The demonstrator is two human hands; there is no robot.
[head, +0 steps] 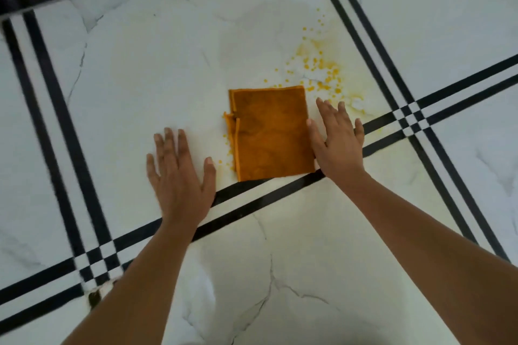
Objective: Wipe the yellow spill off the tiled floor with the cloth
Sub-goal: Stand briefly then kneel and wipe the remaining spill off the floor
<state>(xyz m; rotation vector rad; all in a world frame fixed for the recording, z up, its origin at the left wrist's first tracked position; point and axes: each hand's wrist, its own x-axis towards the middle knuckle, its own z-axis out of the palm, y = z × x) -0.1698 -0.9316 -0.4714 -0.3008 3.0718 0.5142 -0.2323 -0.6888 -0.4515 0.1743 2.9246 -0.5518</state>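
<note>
Wiping barely underway, by my read. Folded orange cloth [271,131] lies flat on the tiled floor [140,70], just short of the yellow spill [322,67]. Droplets and smear sit beyond its far-right corner, a few specks along its left edge. Left hand [179,173] flat on bare tile, fingers spread, holding nothing. Right hand [337,140] splayed against the cloth's right edge, no grip. Most of the spill remains.

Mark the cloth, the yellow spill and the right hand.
cloth [272,131]: head view, middle of the folded orange top face.
yellow spill [322,64]: head view, dense droplets beyond the cloth's far right corner.
right hand [337,143]: head view, back of the open hand.
</note>
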